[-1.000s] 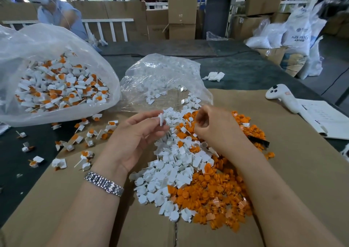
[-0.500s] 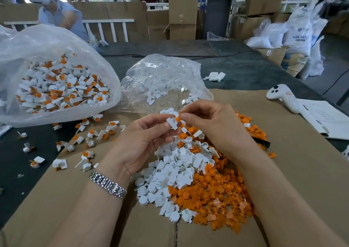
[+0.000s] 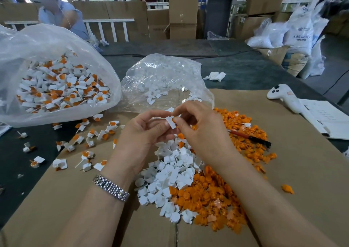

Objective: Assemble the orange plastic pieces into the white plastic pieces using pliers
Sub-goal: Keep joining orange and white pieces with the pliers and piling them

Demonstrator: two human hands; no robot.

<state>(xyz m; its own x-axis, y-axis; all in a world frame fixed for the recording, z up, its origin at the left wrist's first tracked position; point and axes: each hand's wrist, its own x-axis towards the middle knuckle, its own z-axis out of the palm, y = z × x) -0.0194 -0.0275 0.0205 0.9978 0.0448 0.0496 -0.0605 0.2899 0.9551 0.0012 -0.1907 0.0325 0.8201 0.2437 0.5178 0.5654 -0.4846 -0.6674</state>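
Head view, hands: The left hand [image 3: 145,131] and the right hand [image 3: 198,127] are close together, above the pile, and both hold one small white piece [image 3: 171,122].
Left hand: Its fingers are curled and pinch the white piece from the left side. A shiny watch [image 3: 111,188] is on that wrist.
Right hand: Its thumb and first finger pinch the same white piece from the right. A bit of orange shows at the fingertips, but it is too small to tell what it is.
White pieces: A heap of white pieces [image 3: 170,173] lies on the cardboard [image 3: 302,180], under the hands.
Orange pieces: A heap of orange pieces [image 3: 209,199] lies just beside the white heap, on its right, and touches it.
Pliers: The pliers [image 3: 249,138] lie on the orange heap, right of the right hand. No hand touches them.
Done pieces: Some white-and-orange pieces [image 3: 88,133] lie spread out left of the hands.
Big bag: A clear bag [image 3: 56,76] at the left is full of white-and-orange pieces.
Small bag: A clear bag [image 3: 166,76] with white pieces lies behind the hands.
Right side: A white controller [image 3: 283,97] lies next to some paper [image 3: 328,118].
Far back: Another person [image 3: 60,14] sits past the table, near boxes [image 3: 183,14].
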